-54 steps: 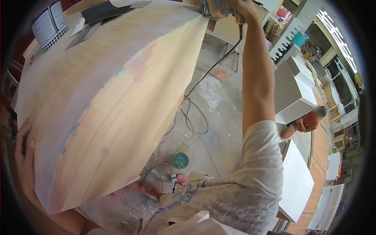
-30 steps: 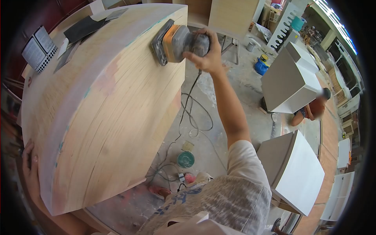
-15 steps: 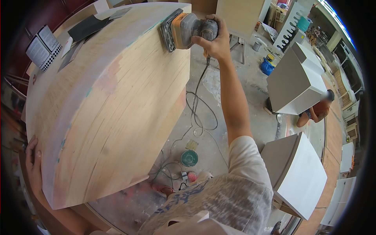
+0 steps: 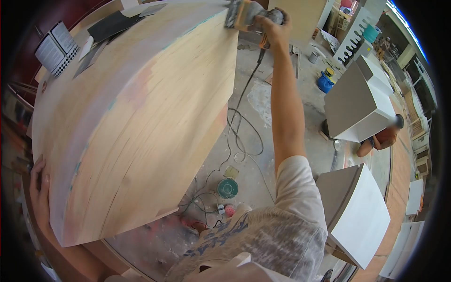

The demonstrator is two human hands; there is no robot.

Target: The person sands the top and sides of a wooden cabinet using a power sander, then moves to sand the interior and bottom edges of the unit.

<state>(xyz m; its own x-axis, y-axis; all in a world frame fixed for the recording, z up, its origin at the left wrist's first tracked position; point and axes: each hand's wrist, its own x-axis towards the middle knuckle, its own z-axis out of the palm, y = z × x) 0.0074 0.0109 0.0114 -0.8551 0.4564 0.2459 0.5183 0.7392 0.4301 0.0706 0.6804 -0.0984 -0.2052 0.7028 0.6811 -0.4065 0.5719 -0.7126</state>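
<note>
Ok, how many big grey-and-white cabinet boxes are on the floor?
2: one cabinet box beside the crouching person, the other nearer, by the right sleeve. White pieces at the far right edge may be more.

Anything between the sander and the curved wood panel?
Nothing visible. The right hand holds the sander at the top edge of the curved wood panel; the cord hangs beside it, and sandpaper sheets lie farther left on top.

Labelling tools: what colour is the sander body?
The sander is orange with a grey top, in the right hand; head view.
</note>
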